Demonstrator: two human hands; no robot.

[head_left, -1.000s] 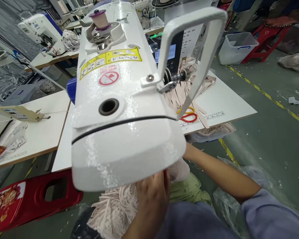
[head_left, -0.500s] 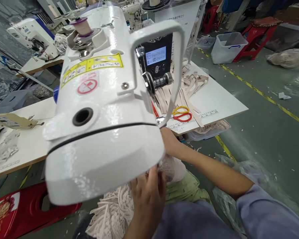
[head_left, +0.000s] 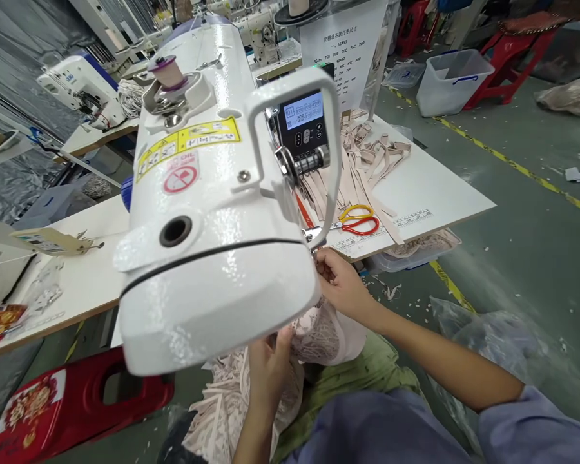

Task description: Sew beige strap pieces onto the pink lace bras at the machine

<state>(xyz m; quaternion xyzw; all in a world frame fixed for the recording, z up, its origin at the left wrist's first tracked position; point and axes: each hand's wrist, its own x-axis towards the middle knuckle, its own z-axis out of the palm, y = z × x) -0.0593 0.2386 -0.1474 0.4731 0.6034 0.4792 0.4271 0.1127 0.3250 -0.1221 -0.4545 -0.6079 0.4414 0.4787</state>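
A white sewing machine head (head_left: pixel 217 290) fills the middle and covers the needle area. Beneath its front edge, my left hand (head_left: pixel 269 361) pinches the edge of a pale pink lace bra (head_left: pixel 321 335); the fingertips are partly hidden by the machine. My right hand (head_left: pixel 341 280) is closed at the machine's right side, its fingers curled at the upper edge of the bra. What exactly those fingertips grip is partly hidden. The bra's lace cup hangs between both hands, over my lap. A heap of beige lace pieces (head_left: pixel 217 412) hangs at lower left.
Scissors (head_left: pixel 360 222) with red and yellow handles lie on the white table (head_left: pixel 444 193), near beige straps (head_left: pixel 367 161). A control panel (head_left: pixel 302 119) stands behind the machine's guard. A red stool (head_left: pixel 87 399) is at lower left, a clear plastic bin (head_left: pixel 452 84) at far right.
My left hand has moved lower and left. My right hand, mostly hidden behind the machine before, now shows its curled fingers. More of the lace cup is visible. The view has shifted slightly.
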